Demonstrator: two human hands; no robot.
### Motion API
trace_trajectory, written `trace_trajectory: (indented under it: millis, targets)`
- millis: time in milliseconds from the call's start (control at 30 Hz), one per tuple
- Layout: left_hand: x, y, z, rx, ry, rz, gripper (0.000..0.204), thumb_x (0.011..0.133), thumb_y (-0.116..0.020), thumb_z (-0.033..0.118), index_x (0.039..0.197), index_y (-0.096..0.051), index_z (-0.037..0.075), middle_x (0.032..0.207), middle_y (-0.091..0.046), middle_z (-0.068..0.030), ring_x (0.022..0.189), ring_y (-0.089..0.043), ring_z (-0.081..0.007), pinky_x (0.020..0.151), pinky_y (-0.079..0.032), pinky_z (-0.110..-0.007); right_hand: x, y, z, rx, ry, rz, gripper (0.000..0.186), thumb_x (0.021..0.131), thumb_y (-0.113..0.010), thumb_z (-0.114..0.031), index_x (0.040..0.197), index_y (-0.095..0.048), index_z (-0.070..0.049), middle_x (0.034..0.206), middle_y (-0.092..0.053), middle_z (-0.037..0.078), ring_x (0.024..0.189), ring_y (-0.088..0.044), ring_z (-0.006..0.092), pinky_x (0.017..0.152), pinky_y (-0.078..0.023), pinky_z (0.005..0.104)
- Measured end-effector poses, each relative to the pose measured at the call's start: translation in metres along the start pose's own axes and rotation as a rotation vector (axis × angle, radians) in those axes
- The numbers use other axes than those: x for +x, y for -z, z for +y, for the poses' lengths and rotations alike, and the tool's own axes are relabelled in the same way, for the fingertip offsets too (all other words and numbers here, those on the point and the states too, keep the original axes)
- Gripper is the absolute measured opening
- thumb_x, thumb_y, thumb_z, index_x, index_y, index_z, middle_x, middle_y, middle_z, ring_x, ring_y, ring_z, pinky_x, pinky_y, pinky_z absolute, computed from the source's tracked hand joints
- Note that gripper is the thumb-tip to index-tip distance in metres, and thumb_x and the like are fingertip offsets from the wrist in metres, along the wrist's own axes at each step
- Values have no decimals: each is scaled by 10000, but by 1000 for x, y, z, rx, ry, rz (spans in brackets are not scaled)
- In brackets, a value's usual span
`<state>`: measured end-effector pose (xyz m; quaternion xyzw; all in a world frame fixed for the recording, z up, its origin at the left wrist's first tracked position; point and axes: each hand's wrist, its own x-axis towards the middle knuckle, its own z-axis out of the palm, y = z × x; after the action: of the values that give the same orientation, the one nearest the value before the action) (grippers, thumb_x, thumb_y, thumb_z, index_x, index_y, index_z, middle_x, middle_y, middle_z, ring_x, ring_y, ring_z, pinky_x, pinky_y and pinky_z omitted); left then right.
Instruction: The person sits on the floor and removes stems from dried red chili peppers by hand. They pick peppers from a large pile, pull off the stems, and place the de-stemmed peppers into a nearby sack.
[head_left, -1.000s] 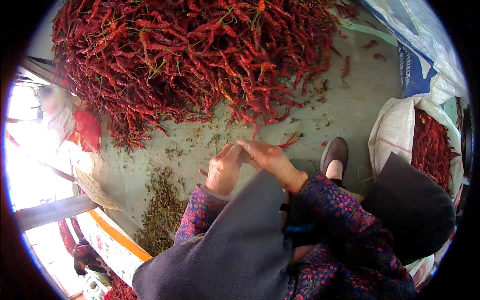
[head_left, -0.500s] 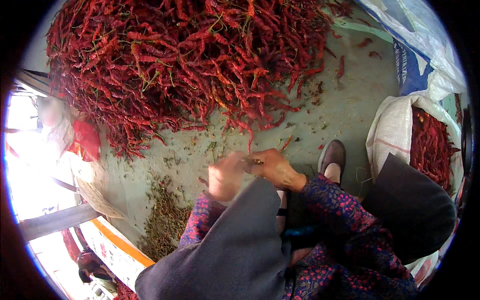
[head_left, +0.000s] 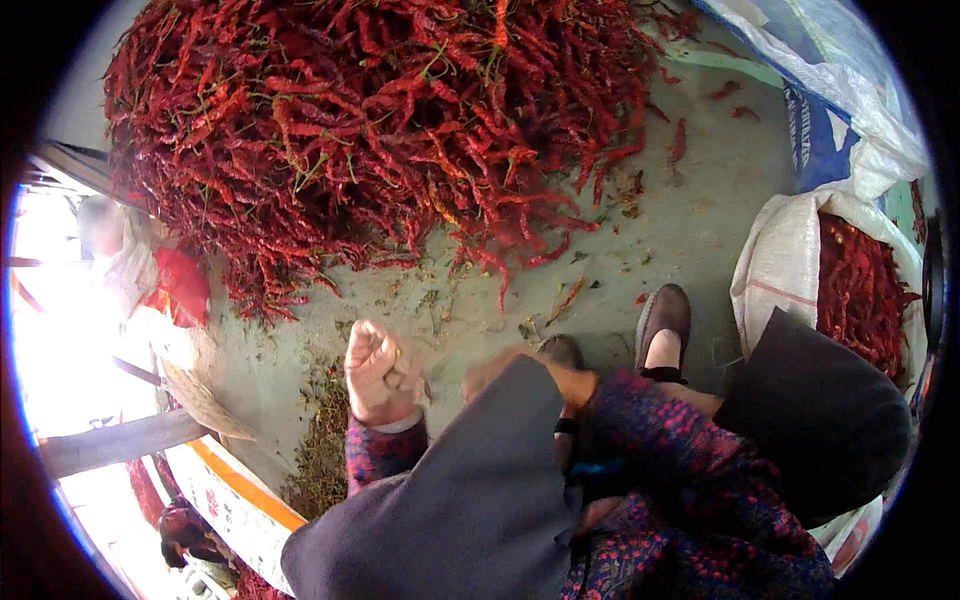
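My left hand [head_left: 375, 380] is raised over the floor at the left of my lap. Its fingers are curled in toward the palm, and whatever they may hold is hidden. Smeared by motion, my right hand [head_left: 492, 374] is partly covered by the grey cloth [head_left: 470, 480] over my knee, so its fingers cannot be made out. Beyond both hands rises a big heap of dried red chilies [head_left: 370, 130], some with green stems. One loose chili [head_left: 570, 293] lies on the floor in front of my shoes.
Stem scraps [head_left: 325, 450] are piled on the floor at the left. An open white sack [head_left: 778, 265] of red chilies [head_left: 862, 290] stands at the right, below another white-and-blue sack [head_left: 825, 135]. My shoe [head_left: 664, 315] rests near the sack. A wooden bar [head_left: 120, 443] crosses the left edge.
My hands were together in front of the heap. They have come apart: the left has moved left and turned, while the right has come nearer, partly behind the grey cloth.
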<state>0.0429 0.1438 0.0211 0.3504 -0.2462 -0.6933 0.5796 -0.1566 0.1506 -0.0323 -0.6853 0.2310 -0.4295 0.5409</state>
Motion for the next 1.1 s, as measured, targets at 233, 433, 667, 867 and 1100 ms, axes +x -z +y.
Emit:
trace_trajectory:
  millis: [233, 433, 667, 867, 1100]
  targets:
    - [-83, 169, -29, 2134, -1, -643, 287, 687, -532, 119, 957, -577, 32, 834, -577, -147, 732, -577, -283, 591, -468, -335, 27, 71, -21, 666, -567, 579, 192, 734, -621, -84, 666, -441, -92, 552, -395, -30, 448, -372, 61, 409, -287, 196]
    - [50, 19, -30, 1892, -315, -252, 287, 711, -505, 78, 989, -539, 142, 744, -510, -84, 701, -556, -286, 545, -446, -373, 13, 61, -4, 640, -687, 673, 229, 680, -693, -108, 673, -465, -87, 525, -417, -39, 404, -314, 35, 368, -215, 204]
    - [131, 17, -92, 2273, -435, -363, 262, 667, -545, 70, 927, -554, 100, 950, -491, -127, 824, -544, -301, 574, -485, -385, 12, 56, 3, 634, -716, 639, 164, 734, -652, -163, 721, -521, -65, 508, -381, -58, 415, -301, 28, 378, -210, 204]
    - [111, 24, -84, 2045, -461, -256, 223, 659, -604, 136, 881, -589, 144, 878, -496, -88, 746, -551, -273, 544, -461, -388, 13, 52, 10, 509, -681, 578, 145, 759, -619, -157, 712, -511, -72, 518, -344, -70, 414, -266, 21, 384, -177, 206]
    - [85, 10, -46, 2169, -777, -314, 394, 728, -521, 144, 1117, -517, 207, 909, -502, -94, 1022, -436, -303, 791, -391, -417, 4, 44, 16, 18, -476, 620, 136, 776, -588, -210, 778, -548, -79, 601, -524, -12, 470, -451, 77, 444, -372, 229]
